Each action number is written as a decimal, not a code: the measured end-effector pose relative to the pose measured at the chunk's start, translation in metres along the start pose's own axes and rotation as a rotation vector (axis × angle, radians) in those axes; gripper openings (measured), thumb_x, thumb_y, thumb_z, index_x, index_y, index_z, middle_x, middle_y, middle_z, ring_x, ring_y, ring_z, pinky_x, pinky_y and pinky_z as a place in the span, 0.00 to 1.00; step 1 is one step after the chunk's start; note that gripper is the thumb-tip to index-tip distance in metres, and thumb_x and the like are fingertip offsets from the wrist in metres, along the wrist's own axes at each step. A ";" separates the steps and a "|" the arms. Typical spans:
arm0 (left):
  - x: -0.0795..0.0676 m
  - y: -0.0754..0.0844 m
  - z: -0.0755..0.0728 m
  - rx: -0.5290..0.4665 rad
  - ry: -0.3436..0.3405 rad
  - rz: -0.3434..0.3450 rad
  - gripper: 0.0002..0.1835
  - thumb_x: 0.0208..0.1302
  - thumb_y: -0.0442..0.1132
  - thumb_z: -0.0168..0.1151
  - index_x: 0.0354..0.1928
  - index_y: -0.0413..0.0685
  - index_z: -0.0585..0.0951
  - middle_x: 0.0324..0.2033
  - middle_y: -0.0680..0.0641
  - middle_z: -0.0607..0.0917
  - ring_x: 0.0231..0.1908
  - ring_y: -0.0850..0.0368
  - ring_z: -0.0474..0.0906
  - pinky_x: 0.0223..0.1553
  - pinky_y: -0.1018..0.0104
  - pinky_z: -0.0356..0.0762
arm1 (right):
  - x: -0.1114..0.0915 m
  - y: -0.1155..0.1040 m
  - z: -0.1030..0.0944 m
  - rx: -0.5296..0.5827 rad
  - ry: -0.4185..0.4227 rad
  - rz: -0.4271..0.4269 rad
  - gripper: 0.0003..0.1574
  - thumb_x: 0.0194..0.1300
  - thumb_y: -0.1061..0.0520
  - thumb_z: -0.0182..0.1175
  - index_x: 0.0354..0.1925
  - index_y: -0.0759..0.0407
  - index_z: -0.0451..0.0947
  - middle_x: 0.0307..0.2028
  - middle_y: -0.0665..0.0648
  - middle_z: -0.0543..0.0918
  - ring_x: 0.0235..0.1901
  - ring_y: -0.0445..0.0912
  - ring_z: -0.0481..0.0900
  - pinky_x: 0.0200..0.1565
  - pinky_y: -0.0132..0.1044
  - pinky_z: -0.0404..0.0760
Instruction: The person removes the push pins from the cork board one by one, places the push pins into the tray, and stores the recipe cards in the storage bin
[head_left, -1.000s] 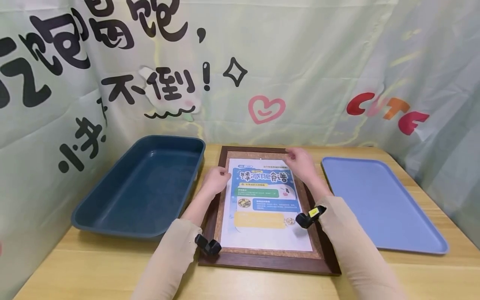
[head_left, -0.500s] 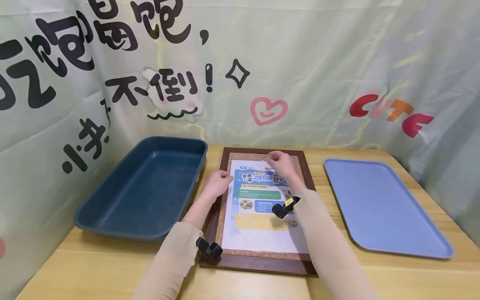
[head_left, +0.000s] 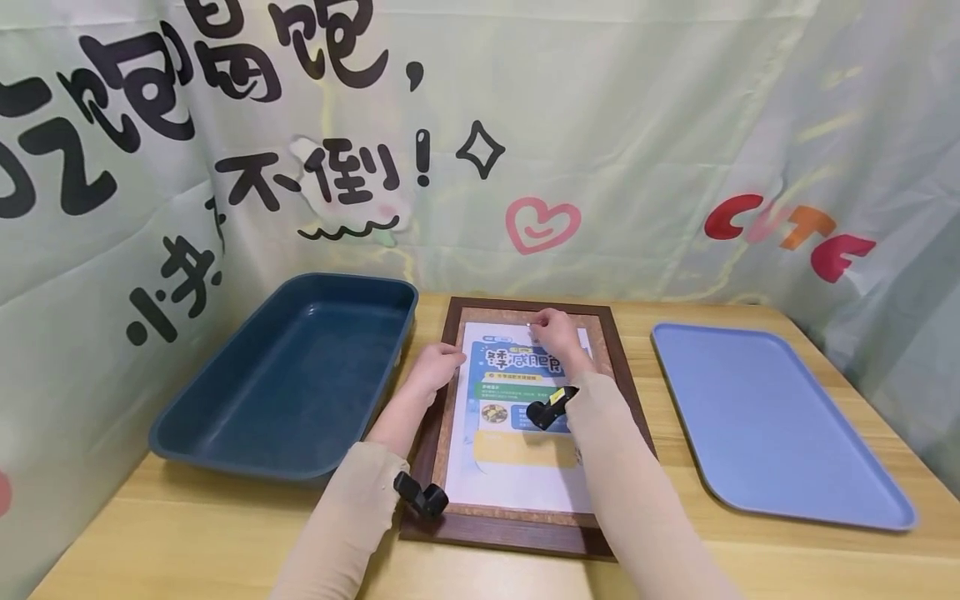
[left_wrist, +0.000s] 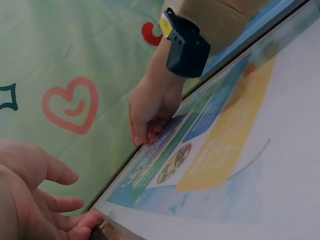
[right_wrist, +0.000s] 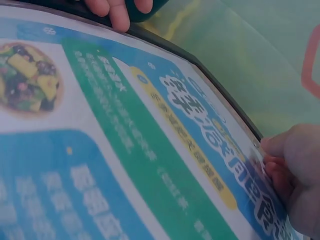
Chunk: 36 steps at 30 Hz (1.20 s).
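A printed poster sheet (head_left: 517,475) with blue, green and yellow blocks lies on a cork board (head_left: 495,315) in a dark brown wooden frame (head_left: 510,533). At the sheet's top middle, the curled fingers of my right hand (head_left: 558,333) pinch at a small pale push pin (right_wrist: 256,145), mostly hidden by the fingertips. My left hand (head_left: 437,367) rests at the sheet's upper left edge. Its fingers (left_wrist: 67,205) are loosely extended, the fingertips touching the paper's edge.
To the left stands a deep dark-blue tub (head_left: 277,392). A flat light-blue tray (head_left: 780,425) lies on the right of the wooden table (head_left: 225,533). A printed curtain (head_left: 637,125) hangs behind and along the sides.
My right hand has moved left from the sheet's upper right corner to the pin at the top middle. The left hand stays at the left edge.
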<state>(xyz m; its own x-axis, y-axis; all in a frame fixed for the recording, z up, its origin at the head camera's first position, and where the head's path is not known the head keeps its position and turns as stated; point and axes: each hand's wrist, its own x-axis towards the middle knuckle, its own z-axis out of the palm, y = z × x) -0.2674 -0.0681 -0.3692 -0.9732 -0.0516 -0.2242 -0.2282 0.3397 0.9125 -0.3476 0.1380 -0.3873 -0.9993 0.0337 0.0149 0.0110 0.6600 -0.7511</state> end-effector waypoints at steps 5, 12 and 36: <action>-0.001 0.004 0.002 -0.018 0.011 -0.032 0.21 0.66 0.35 0.52 0.58 0.32 0.71 0.54 0.35 0.74 0.55 0.43 0.68 0.58 0.50 0.64 | 0.000 -0.004 0.003 -0.009 0.010 0.036 0.15 0.67 0.56 0.53 0.50 0.62 0.73 0.43 0.61 0.75 0.43 0.54 0.71 0.50 0.48 0.70; 0.000 0.003 0.003 -0.029 0.034 -0.037 0.19 0.63 0.32 0.53 0.55 0.29 0.72 0.52 0.35 0.74 0.53 0.43 0.68 0.57 0.49 0.64 | 0.002 -0.007 0.009 -0.126 0.061 0.036 0.15 0.67 0.55 0.53 0.48 0.62 0.75 0.42 0.60 0.78 0.42 0.54 0.73 0.50 0.48 0.70; 0.015 0.006 0.008 0.237 0.098 -0.030 0.19 0.58 0.27 0.53 0.12 0.45 0.63 0.19 0.46 0.65 0.23 0.50 0.62 0.25 0.63 0.62 | 0.007 -0.014 0.013 -0.261 0.092 0.054 0.26 0.68 0.55 0.49 0.13 0.55 0.60 0.13 0.51 0.57 0.16 0.47 0.60 0.25 0.38 0.59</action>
<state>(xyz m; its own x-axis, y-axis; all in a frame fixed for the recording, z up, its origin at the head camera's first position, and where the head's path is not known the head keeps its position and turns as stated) -0.2836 -0.0589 -0.3699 -0.9669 -0.1514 -0.2053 -0.2549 0.5465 0.7977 -0.3555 0.1190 -0.3856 -0.9897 0.1344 0.0483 0.0850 0.8260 -0.5573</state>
